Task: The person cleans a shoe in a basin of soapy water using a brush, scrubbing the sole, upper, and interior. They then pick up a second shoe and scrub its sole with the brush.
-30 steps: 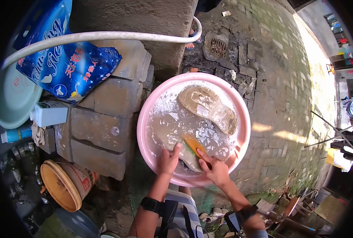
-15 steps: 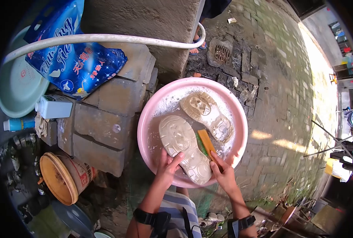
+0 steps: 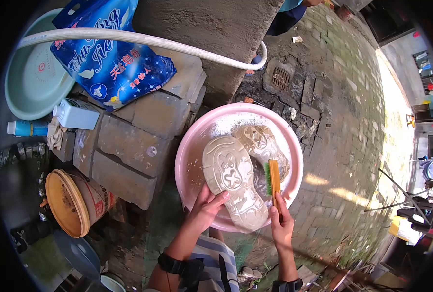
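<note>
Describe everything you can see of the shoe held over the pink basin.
The shoe is held sole-up, slanting over the pink basin. Its pale beige sole looks like wet rubber, moulded with raised tread. The left hand grips its left edge; the brush in the right hand stands beside its right edge.

On the ground: basin [image 3: 186,155], right of stone blocks [image 3: 129,141]. In it, near shoe [image 3: 233,182] sole-up, overlapping far shoe [image 3: 265,143]; brush [image 3: 274,177] just right. On blocks, bag [image 3: 109,58]; before them, bucket [image 3: 73,204].

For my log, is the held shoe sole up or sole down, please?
Sole up: the left hand holds the shoe with its tread facing the camera, over the pink basin.
</note>
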Demonstrator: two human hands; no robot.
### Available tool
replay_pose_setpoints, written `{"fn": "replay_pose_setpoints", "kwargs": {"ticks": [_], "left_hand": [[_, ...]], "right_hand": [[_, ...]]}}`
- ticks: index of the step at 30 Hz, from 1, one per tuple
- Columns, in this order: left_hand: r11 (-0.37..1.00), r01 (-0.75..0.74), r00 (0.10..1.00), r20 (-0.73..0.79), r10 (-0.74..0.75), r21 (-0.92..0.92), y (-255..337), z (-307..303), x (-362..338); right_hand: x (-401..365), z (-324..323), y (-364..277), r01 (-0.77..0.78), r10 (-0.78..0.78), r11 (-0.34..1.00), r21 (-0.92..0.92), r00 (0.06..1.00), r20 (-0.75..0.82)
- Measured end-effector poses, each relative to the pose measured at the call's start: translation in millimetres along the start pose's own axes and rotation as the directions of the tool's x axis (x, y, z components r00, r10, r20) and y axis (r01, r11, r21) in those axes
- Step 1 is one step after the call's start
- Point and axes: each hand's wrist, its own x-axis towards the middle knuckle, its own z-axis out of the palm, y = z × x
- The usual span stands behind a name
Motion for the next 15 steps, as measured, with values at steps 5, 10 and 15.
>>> {"fn": "replay_pose_setpoints", "kwargs": {"ticks": [5, 10, 15], "left_hand": [[0.998, 0.049, 0.999, -0.003, -0.048, 0.032, 5, 0, 2], [0.998, 0.063, 0.994, 0.088, -0.062, -0.013, 5, -2, 6], [0.997, 0.054, 0.983, 0.172, -0.061, 0.048, 13, 2, 6]], "right_hand": [[0, 0, 13, -0.053, 0.053, 0.999, 0.004, 0.998, -0.029], [0, 6, 15, -0.060, 0.061, 0.998, 0.016, 0.996, -0.067], [4, 0, 32, -0.164, 0.168, 0.983, 0.087, 0.985, -0.041]]}}
